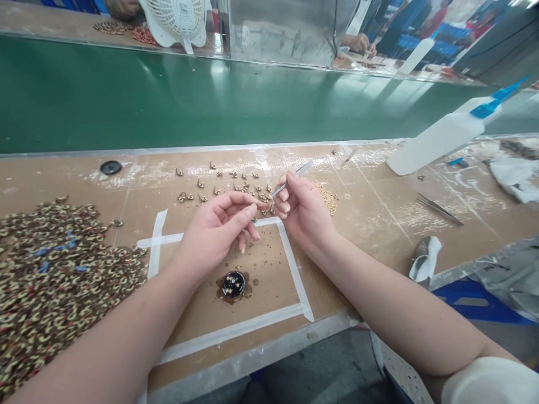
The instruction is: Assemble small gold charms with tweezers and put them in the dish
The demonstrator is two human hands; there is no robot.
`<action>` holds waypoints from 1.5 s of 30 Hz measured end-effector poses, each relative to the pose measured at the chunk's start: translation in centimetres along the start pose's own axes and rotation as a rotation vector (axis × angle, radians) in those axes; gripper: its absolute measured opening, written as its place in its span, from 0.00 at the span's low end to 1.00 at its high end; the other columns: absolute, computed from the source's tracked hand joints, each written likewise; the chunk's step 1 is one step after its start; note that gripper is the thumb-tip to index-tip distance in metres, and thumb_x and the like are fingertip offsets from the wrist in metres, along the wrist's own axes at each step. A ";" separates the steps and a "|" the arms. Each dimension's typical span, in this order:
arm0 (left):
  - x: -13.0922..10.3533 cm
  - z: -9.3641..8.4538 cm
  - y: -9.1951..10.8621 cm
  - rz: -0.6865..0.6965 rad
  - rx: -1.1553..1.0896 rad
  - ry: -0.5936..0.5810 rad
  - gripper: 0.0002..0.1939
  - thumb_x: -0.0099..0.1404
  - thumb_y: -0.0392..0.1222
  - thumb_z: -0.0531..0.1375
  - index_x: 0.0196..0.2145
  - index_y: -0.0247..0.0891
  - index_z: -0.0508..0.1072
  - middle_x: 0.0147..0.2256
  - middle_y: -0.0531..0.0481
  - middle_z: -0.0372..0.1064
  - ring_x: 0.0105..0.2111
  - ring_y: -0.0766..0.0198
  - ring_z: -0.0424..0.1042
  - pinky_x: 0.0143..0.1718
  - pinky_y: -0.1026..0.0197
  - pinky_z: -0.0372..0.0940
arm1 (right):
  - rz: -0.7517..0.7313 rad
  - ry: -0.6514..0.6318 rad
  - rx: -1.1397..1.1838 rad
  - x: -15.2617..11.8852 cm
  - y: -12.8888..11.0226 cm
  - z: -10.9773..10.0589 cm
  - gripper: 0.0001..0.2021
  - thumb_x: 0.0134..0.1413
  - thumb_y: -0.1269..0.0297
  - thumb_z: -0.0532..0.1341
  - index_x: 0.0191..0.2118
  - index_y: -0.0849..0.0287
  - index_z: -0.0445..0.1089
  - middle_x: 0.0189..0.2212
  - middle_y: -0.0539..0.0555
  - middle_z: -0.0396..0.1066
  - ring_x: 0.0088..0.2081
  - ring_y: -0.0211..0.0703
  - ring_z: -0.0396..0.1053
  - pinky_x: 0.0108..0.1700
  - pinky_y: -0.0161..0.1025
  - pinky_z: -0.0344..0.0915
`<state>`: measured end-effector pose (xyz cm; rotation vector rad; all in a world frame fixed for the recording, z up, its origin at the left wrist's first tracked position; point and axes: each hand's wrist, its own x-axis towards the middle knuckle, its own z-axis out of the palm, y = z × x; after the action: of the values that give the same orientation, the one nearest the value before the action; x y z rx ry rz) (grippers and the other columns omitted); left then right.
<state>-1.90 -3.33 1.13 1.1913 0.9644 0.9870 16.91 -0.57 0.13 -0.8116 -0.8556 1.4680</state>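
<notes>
My right hand [306, 210] is closed around a slim silver tool that looks like tweezers [301, 170], its thin tip pointing down and left. My left hand [221, 227] faces it from the left, thumb and forefinger pressed together; whatever they may pinch is too small to make out. Behind the fingertips lie several small brown-and-cream pieces [236, 175]. A pile of tiny tan beads [327, 197] sits just beyond my right hand. Below my hands, a small black dish [233, 284] with dark liquid and a few beads stands within a white tape outline [295, 269].
A large heap of brown-and-cream pieces [63, 292] fills the table's left side. A black lid [110, 167] lies behind it. On the right are a white bottle [438, 140] with a blue nozzle and other tweezers [441, 210]. Beyond the green belt [168, 104], other people's hands [357, 44] work near a fan [179, 19].
</notes>
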 end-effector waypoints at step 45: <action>0.2 0.6 -0.2 -0.092 0.201 0.063 0.21 0.63 0.41 0.73 0.50 0.43 0.71 0.31 0.51 0.81 0.22 0.64 0.77 0.21 0.65 0.67 | -0.254 -0.027 -0.549 -0.9 0.4 0.1 0.26 0.64 0.36 0.67 0.28 0.54 0.72 0.20 0.47 0.68 0.22 0.36 0.65 0.25 0.37 0.62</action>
<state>-1.27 -3.33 0.97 1.2760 1.1798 0.8745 16.68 -1.48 -0.11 -1.0391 -1.3594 1.0297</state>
